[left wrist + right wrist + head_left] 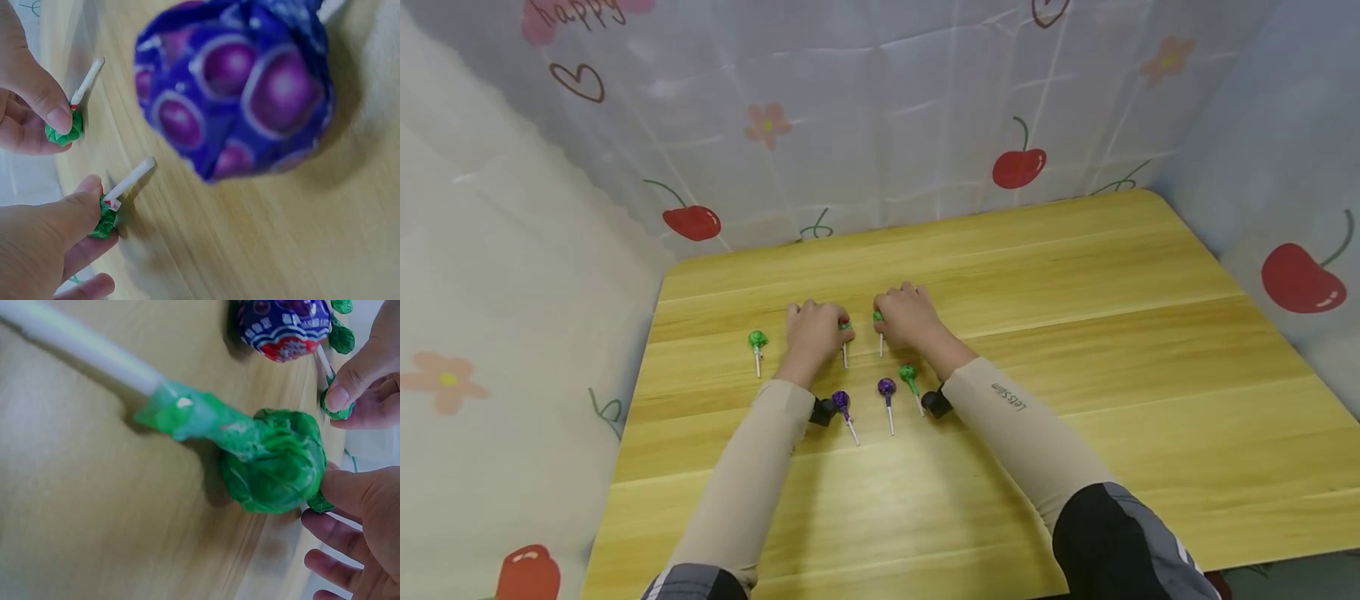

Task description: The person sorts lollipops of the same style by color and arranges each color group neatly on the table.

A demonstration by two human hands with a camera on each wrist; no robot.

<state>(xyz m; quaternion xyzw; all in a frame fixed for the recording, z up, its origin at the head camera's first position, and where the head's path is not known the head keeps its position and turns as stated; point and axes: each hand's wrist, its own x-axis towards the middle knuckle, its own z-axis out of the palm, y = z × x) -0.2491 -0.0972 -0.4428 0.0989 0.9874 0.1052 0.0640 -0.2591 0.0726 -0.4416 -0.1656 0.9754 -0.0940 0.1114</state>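
Note:
My left hand [814,333] pinches a green-wrapped lollipop [106,222] by its head, thumb against the wrapper. Just to the right, my right hand [908,318] pinches another green lollipop [74,132] likewise. Both white sticks point toward me. Left of the left hand lies a third green lollipop [757,340]. Below the hands are two purple-wrapped lollipops, one by the left wrist [841,402] and one in the middle [887,387]. A green lollipop [909,375] lies by the right wrist and looms large in the right wrist view.
The lollipops lie on a yellow wood-grain table [1112,333]. A pale curtain [880,117] printed with cherries and flowers surrounds its back and sides. A black wrist camera [822,412] sits close to the left purple lollipop; another [936,403] is beside the near green one.

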